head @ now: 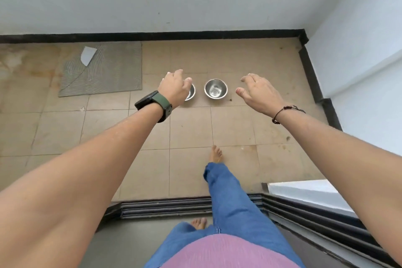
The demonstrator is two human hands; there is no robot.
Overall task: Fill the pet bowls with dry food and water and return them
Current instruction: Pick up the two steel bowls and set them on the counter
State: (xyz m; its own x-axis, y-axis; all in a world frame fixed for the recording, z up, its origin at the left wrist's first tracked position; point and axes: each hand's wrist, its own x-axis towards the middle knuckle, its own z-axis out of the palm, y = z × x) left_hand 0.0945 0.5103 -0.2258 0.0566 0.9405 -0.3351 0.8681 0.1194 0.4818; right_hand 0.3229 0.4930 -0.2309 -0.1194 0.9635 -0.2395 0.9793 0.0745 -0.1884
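We see two steel pet bowls side by side on the tiled floor near the wall: right bowl fully visible, left bowl half hidden behind the left hand. Both arms stretched forward; left hand and right hand have a loose, relaxed grip, holding nothing. Grey mat lies left of the bowls.

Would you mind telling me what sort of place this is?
Probably a home balcony or utility porch: a sliding-door track at the threshold, a stained tiled floor, a floor mat, and two steel pet bowls.
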